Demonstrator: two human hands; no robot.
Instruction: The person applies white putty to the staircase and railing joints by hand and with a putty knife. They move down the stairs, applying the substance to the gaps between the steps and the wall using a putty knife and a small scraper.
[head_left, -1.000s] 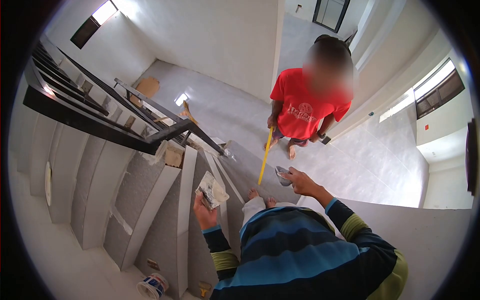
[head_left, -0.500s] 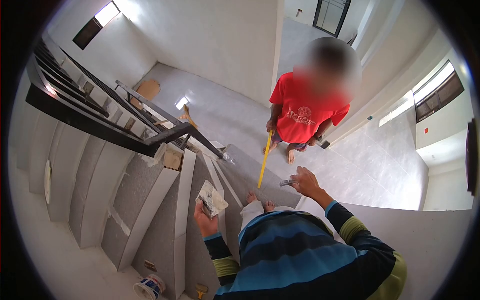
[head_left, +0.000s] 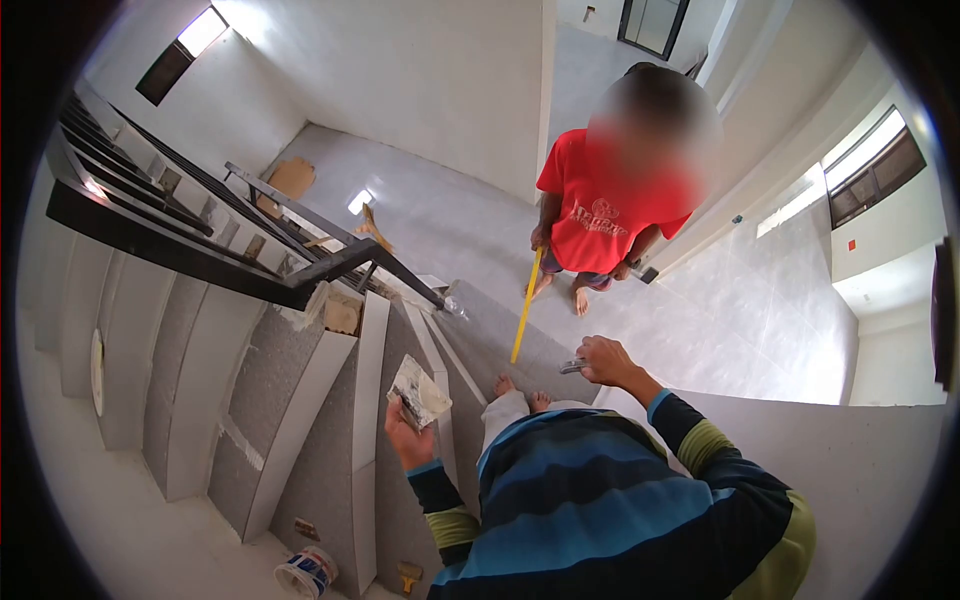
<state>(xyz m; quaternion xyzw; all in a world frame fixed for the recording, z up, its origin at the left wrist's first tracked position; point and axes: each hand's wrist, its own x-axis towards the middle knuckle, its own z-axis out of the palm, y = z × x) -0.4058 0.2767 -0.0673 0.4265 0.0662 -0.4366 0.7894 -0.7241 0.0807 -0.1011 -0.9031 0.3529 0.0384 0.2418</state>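
Note:
My left hand [head_left: 408, 440] grips a small square putty board [head_left: 420, 390] smeared with off-white putty, held tilted above the grey stair treads [head_left: 402, 360]. My right hand [head_left: 604, 361] is closed around a small grey tool [head_left: 572, 366]. That tool's exact kind is too small to make out. Both hands are apart from each other, in front of my body. My bare feet [head_left: 504, 384] rest on a grey step. Ahead, a person in a red shirt [head_left: 600, 225] holds a long yellow strip [head_left: 524, 305] that slants down toward the step near my feet.
A black metal railing [head_left: 180, 255] runs along the left of the curved stairs. A white bucket [head_left: 305, 573] and a yellow-handled brush [head_left: 409, 575] lie low at the left. On the right is a low white wall [head_left: 800, 450]. Brown cardboard [head_left: 292, 178] lies on the floor below.
The view has shifted slightly. My right hand and its tool have moved a little left. The person in red has shifted a little, still holding the yellow strip.

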